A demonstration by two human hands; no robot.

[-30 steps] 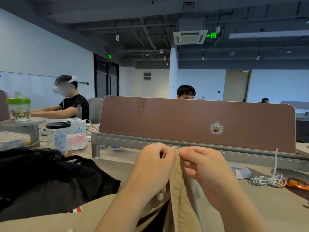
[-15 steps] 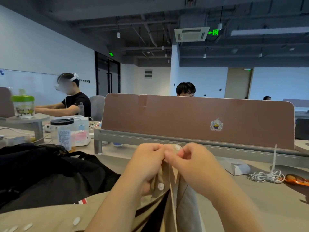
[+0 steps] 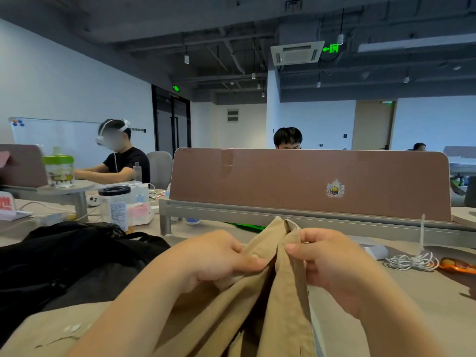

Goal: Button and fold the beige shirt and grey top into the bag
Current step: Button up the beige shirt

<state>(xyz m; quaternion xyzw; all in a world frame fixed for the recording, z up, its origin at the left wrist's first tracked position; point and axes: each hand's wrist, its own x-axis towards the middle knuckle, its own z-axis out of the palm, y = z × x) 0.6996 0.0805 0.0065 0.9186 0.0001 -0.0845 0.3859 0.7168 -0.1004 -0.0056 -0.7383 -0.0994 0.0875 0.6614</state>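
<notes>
The beige shirt (image 3: 278, 305) is matt woven cloth, the bag (image 3: 64, 256) matt black fabric, the jar (image 3: 114, 207) clear glossy plastic.

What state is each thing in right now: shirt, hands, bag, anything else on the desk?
Beige shirt: held up, unfolded, front edges apart lower down.
Left hand: grips one front edge.
Right hand: pinches the other edge.
Black bag: slumped on the desk; opening not visible.
Clear jar: upright, lidded.
White cable: coiled, on the desk.

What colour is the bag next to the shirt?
The bag is black, clearest in the head view.
</notes>
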